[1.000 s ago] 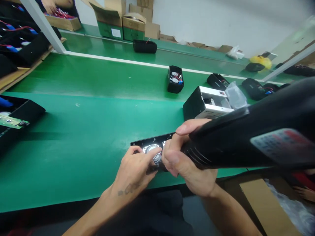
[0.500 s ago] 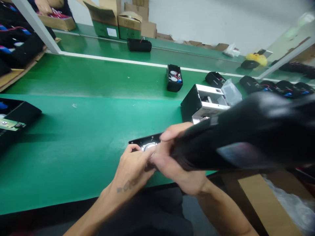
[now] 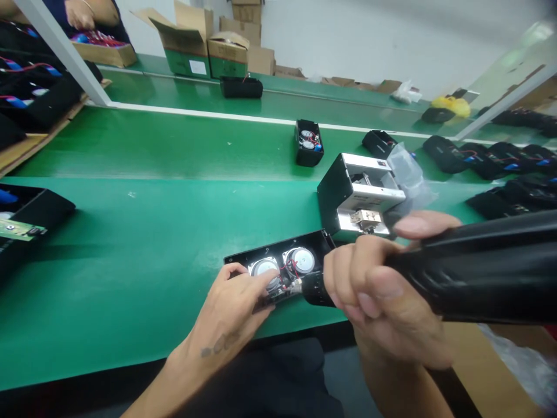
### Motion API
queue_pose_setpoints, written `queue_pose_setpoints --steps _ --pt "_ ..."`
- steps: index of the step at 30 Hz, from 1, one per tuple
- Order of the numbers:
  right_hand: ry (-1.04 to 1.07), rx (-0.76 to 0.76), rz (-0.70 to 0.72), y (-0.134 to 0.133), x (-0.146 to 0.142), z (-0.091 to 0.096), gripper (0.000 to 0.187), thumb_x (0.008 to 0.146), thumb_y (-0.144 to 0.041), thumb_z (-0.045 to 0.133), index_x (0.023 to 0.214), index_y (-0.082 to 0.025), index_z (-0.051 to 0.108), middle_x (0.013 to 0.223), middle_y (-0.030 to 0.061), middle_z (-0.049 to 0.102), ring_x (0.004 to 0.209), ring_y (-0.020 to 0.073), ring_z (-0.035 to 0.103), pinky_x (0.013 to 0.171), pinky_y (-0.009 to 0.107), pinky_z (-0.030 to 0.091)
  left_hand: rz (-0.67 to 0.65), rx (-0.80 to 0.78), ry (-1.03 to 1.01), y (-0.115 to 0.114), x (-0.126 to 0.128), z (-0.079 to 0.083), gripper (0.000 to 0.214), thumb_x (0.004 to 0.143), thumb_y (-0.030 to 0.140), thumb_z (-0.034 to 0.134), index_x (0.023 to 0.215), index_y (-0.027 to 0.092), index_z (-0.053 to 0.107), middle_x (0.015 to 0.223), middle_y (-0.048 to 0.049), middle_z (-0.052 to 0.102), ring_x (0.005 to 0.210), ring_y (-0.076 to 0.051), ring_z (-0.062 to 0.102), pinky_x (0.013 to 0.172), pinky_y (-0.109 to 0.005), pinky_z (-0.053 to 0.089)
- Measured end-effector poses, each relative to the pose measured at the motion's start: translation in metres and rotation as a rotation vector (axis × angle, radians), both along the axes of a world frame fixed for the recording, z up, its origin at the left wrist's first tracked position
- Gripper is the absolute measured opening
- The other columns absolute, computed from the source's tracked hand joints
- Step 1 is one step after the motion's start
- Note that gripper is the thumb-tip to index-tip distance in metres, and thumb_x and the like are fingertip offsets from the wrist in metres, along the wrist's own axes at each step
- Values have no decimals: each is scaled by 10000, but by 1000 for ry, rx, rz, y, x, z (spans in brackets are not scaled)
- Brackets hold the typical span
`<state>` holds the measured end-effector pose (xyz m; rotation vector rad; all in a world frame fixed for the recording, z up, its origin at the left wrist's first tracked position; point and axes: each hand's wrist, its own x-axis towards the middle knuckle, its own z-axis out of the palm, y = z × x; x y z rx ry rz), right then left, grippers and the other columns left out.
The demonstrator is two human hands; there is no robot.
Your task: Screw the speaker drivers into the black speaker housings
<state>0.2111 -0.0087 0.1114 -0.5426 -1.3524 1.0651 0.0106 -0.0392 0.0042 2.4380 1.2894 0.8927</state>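
Observation:
My left hand (image 3: 243, 293) grips the near left end of a black speaker housing (image 3: 319, 244), with the thumb over one of its two round silver speakers (image 3: 303, 260). Thin red and black wires run between the speakers. My right hand (image 3: 383, 290) is wrapped around a black electric screwdriver (image 3: 487, 273), which lies nearly level and points left. Its tip is at the near edge of the housing, by the wires; whether it touches a screw I cannot tell. Just behind the housing stands a black and silver machine (image 3: 343, 191) with a clear plastic cover.
Another open speaker housing (image 3: 309, 143) stands farther back, and one with a circuit board (image 3: 26, 226) sits at the left. Several black housings (image 3: 491, 159) line the right. Cartons (image 3: 187, 46) stand behind. A co-worker's hand (image 3: 82, 16) is over a box at the upper left.
My right hand and the screwdriver have moved right and tilted away, uncovering the second speaker and the wires. My left hand stays on the housing.

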Motion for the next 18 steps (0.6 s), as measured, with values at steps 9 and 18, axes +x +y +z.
queue_pose_setpoints --steps 9,18 --pt "305 -35 42 -15 13 12 271 961 -154 613 1197 -286 596 562 -109 401 399 57 383 420 203 397 1 200 -119 -5 9 38 290 936 315 768 1190 205 686 1007 -29 758 1031 -220 648 958 -398 509" --pt "206 -81 -615 10 83 -8 291 839 -214 781 1092 -254 642 542 -111 477 406 79 415 438 229 378 -191 224 -25 88 49 90 185 1052 229 573 1086 215 754 967 -20 781 906 -181 668 822 -348 513"
